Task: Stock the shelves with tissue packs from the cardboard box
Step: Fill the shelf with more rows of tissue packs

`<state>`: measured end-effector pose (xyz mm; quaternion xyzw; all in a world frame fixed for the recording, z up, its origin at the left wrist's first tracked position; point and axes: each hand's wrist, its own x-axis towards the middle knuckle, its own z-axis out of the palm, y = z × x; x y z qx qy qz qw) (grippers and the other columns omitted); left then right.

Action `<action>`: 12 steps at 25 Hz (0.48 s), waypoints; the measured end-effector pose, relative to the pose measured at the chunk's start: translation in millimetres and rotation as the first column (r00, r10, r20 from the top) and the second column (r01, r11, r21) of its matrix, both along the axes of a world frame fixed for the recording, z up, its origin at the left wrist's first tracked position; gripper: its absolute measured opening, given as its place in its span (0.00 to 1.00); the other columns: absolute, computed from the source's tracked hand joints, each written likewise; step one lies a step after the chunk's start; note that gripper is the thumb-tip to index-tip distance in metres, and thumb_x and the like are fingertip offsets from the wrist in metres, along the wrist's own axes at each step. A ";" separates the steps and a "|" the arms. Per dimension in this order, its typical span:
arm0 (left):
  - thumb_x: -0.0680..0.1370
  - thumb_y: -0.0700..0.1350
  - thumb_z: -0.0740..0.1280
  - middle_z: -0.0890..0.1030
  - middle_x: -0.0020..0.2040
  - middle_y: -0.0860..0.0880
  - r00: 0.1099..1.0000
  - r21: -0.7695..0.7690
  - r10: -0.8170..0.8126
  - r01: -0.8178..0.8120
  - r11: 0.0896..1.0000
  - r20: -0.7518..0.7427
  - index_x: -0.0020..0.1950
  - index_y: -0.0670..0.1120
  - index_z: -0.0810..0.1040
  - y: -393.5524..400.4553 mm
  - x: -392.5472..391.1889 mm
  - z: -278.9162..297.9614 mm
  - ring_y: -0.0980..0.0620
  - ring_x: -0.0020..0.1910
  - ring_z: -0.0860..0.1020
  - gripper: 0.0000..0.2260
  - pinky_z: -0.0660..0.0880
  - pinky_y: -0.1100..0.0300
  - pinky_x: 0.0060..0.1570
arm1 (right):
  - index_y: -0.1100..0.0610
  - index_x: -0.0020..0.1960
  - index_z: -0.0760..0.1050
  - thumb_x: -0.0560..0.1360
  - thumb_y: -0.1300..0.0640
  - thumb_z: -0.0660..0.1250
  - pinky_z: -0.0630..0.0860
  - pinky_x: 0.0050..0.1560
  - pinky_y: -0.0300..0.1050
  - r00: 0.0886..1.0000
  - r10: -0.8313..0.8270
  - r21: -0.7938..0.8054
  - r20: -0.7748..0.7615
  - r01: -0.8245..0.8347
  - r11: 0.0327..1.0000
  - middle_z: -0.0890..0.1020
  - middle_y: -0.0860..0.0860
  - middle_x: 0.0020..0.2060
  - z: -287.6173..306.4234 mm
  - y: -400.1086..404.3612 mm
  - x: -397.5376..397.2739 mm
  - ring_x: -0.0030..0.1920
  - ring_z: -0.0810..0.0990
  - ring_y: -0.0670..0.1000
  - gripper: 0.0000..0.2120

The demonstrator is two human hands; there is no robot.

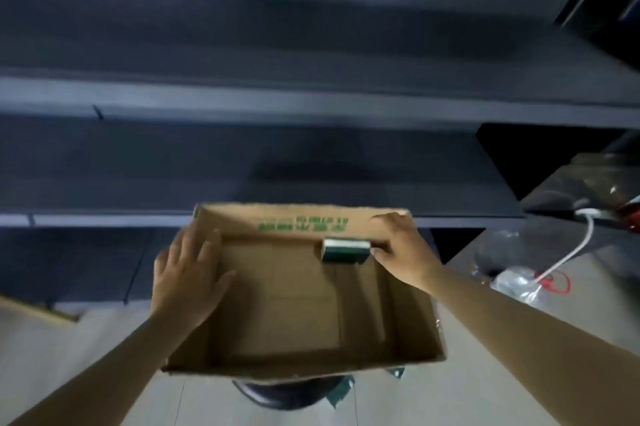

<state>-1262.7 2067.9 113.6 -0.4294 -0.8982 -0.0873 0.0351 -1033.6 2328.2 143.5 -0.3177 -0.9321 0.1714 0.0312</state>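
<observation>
An open cardboard box [301, 307] with green print on its far wall sits in front of me, resting on a dark round stool. One small green and white tissue pack [346, 250] lies inside at the far right, against the far wall. My left hand [188, 275] lies on the box's left wall with straight fingers and the thumb inside. My right hand [403, 249] is at the far right corner, its fingers over the rim and its thumb touching the pack's right end. Dark shelves [242, 103] run across in front of the box, blurred.
A dark stool [287, 392] shows under the box's near edge. At the right stands a surface [588, 287] with a white cable, a clear plastic bag and a red item. Pale floor lies at the lower left.
</observation>
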 end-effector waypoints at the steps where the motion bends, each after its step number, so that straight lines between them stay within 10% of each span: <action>1: 0.71 0.58 0.70 0.64 0.73 0.38 0.999 -0.020 0.043 -0.042 0.999 0.025 0.70 0.44 0.69 -10.5 0.4 -20.3 0.36 0.70 0.64 0.31 0.63 0.36 0.63 | 0.51 0.67 0.66 0.75 0.52 0.66 0.63 0.64 0.44 0.999 -0.013 -0.019 0.047 0.014 1.000 0.71 0.48 0.63 -28.3 -0.7 2.7 0.66 0.65 0.51 0.22; 12: 0.72 0.63 0.62 0.55 0.76 0.39 0.982 -0.066 0.186 -0.183 0.981 0.038 0.74 0.46 0.63 -27.7 6.0 -86.2 0.35 0.73 0.59 0.35 0.64 0.34 0.63 | 0.52 0.68 0.67 0.73 0.54 0.70 0.59 0.70 0.49 0.997 0.027 -0.179 0.069 -0.015 0.984 0.70 0.51 0.67 -161.2 28.7 -32.6 0.69 0.61 0.52 0.26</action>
